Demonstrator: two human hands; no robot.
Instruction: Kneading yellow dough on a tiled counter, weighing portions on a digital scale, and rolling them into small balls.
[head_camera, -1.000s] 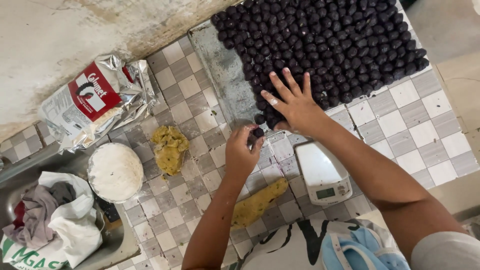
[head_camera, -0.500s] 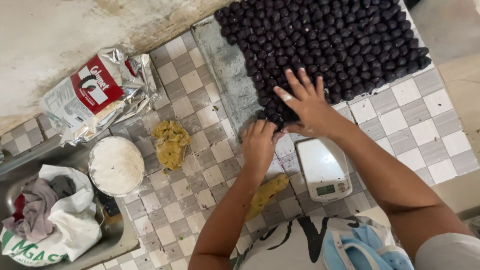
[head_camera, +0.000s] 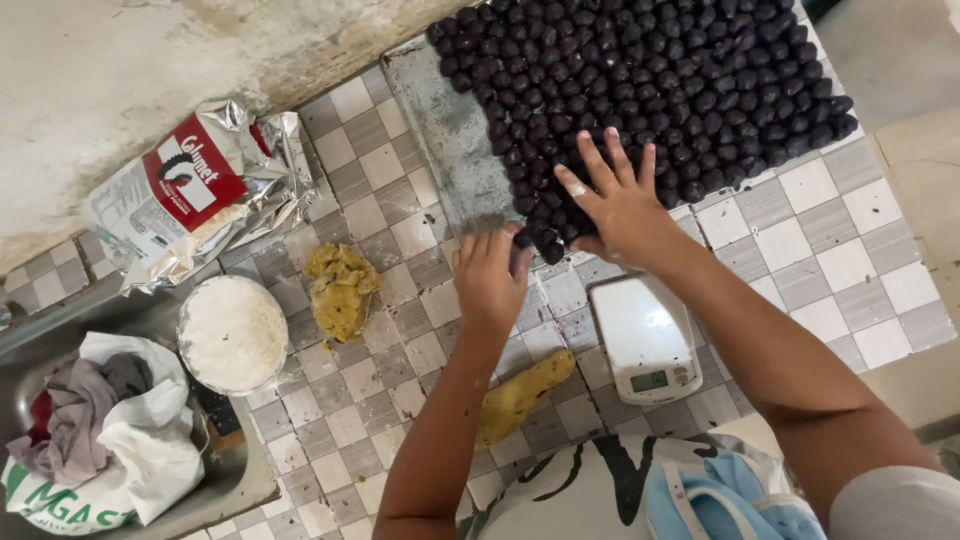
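Note:
A metal tray (head_camera: 440, 130) at the top of the tiled counter is packed with several rows of small dark round balls (head_camera: 660, 80). My right hand (head_camera: 620, 200) lies flat with fingers spread on the balls at the tray's near edge. My left hand (head_camera: 492, 278) is curled at the tray's near corner, fingertips pinched at a dark ball (head_camera: 524, 240) there. A log of yellow dough (head_camera: 520, 395) lies under my left forearm.
A small white digital scale (head_camera: 645, 338) sits beside my right forearm. A lump of yellow dough (head_camera: 340, 288), a white bowl of flour (head_camera: 232, 333) and a foil bag (head_camera: 195, 190) lie to the left. A sink (head_camera: 235, 470) holds cloths and a plastic bag (head_camera: 110, 440).
My left hand has moved up from the counter to the tray's near corner. My right hand stays spread on the balls, shifted slightly along the edge.

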